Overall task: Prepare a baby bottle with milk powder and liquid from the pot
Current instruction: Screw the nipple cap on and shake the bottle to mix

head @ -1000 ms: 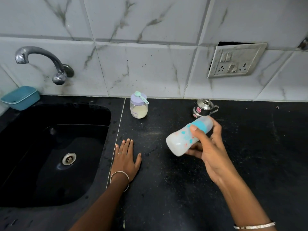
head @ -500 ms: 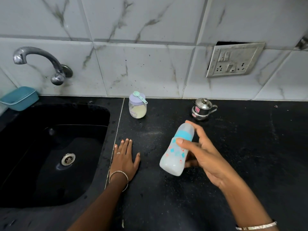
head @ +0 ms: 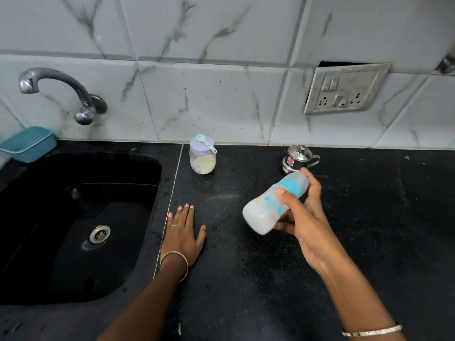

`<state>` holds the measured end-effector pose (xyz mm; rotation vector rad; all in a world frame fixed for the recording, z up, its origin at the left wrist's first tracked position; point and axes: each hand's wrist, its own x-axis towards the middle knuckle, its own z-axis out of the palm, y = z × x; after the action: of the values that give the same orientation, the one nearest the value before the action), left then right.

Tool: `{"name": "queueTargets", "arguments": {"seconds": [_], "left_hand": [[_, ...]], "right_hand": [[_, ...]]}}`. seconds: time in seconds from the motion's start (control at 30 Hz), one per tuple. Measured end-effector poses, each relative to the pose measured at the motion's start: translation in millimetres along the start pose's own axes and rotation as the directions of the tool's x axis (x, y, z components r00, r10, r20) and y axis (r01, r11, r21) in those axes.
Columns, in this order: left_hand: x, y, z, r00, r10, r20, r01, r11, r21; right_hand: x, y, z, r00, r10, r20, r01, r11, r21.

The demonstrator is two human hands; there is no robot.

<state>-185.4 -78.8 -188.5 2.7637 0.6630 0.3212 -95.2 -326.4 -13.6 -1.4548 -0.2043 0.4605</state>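
Note:
My right hand (head: 305,217) grips a baby bottle (head: 268,207) with a blue collar and coloured dots, holding it tilted above the black counter (head: 369,242), its base toward me and cap end pointing away. White liquid fills it. My left hand (head: 183,232) lies flat on the counter beside the sink edge, fingers apart, holding nothing. A milk powder jar (head: 202,161) with a lilac lid stands near the wall, a green scoop (head: 205,141) resting on top. A small lidded steel pot (head: 296,158) stands just beyond the bottle.
A black sink (head: 73,230) with a steel drain lies left, under a wall tap (head: 56,89). A teal tub (head: 28,143) sits at the sink's far left corner. A switch and socket plate (head: 344,88) hangs on the tiled wall.
The bottle swung from tilted to nearly upright and lower, and is now tilted and raised again in my right hand. My left hand stayed flat on the counter.

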Motion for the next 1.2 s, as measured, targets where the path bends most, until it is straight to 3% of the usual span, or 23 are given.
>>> {"name": "queueTargets", "arguments": {"seconds": [0.1,0.27,0.4,0.6,0.73,0.9,1.03,1.2], "left_hand": [[0,-1,1,1.0,-0.007,0.02,0.007,1.0,0.014],[0,0,1,1.0,-0.009,0.006,0.009,1.0,-0.01],[0,-2,2,1.0,-0.004,-0.005,0.004,1.0,-0.005],[2,-3,5,1.0,-0.003,0.003,0.003,1.0,0.011],[1,-4,5,1.0,0.0,-0.002,0.0,1.0,0.007],[2,-2,4,1.0,0.0,0.001,0.0,1.0,0.003],[2,-2,2,1.0,0.004,-0.012,-0.005,1.0,-0.01],[0,-2,2,1.0,0.007,-0.016,-0.008,1.0,-0.006]], "right_hand": [[-6,-5,0,0.983,0.104,0.15,-0.086,0.989,-0.124],[3,1,2,0.998,-0.013,-0.054,0.016,0.998,0.058],[-2,-2,5,0.985,0.1,0.138,-0.084,0.99,-0.115],[8,2,13,1.0,0.022,-0.008,-0.022,1.0,0.011],[4,-6,11,0.979,0.116,0.165,-0.089,0.983,-0.163],[12,-1,12,0.999,-0.022,-0.032,0.021,0.999,-0.031],[7,-6,14,0.977,0.118,0.176,-0.086,0.98,-0.18],[13,-3,19,1.0,0.018,0.004,-0.018,1.0,0.001]]}}
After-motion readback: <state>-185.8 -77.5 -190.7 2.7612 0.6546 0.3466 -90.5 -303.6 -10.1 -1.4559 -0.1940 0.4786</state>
